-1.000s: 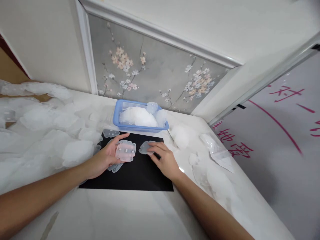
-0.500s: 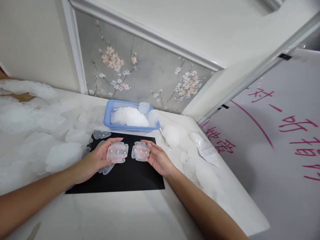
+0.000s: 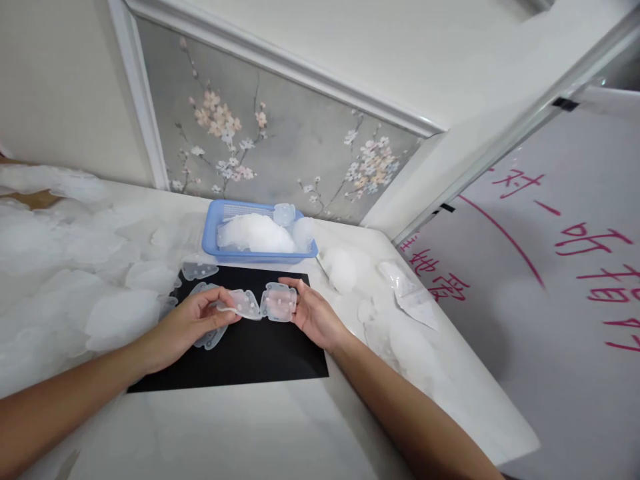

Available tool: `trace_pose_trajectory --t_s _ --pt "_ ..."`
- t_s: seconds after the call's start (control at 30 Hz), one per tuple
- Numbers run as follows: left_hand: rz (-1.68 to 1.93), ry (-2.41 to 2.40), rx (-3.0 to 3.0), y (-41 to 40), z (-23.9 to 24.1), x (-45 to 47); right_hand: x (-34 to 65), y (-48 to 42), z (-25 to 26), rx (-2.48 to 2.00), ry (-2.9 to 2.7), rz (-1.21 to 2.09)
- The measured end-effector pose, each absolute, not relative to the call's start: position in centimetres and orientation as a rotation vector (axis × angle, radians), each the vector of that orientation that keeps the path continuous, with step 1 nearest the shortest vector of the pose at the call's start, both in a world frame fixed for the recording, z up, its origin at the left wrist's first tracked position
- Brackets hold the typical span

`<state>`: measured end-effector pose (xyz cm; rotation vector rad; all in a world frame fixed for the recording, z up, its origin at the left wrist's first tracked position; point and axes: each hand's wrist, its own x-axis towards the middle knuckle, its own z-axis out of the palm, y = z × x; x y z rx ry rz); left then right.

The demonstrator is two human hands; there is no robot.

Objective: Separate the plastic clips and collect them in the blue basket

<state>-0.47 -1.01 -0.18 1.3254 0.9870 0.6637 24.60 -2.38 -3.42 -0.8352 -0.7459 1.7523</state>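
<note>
Left hand (image 3: 203, 317): fingers closed on the near edge of one plastic piece (image 3: 246, 305), frosted, studded with small white bumps, held tilted over the black mat (image 3: 270, 357).

Right hand (image 3: 320, 320): fingers gripping a second plastic piece (image 3: 279, 303), its face turned toward the viewer, fingers showing through from behind; full thumb contact cannot be told.

Held pair: edges meeting or nearly so; exact contact too small to confirm.

Beside and beneath left hand: loose pieces (image 3: 213, 339) on the mat, partly hidden by it.

Beyond: blue basket (image 3: 260, 256), holding white pieces.

Left on table (image 3: 225, 427): large heap of similar pieces (image 3: 120, 320). Right: clear bag (image 3: 413, 300).

Risks, judged:
- Slip of left piece: edge-only pinch, probably smooth plastic.
- Edges catching or overlapping: the two pieces stand at different angles.
- Bending: the pieces look thin; a hard squeeze could flex them.
- Mix-up, if dropped: look-alike loose pieces lie directly below.
- Knocked heap: left forearm passes close beside it.
</note>
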Motion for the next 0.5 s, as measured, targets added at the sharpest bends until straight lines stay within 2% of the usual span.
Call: trace_pose_trajectory --t_s 0.3,0.5 --pt "0.643 1.022 1.115 -1.2 0.2 0.0 24.5 -2.7 -2.8 -0.845 -0.793 1.731" --pt "0.678 0.951 0.877 -1.5 0.9 0.3 24.1 -3.3 -3.4 -0.928 -1.018 1.616"
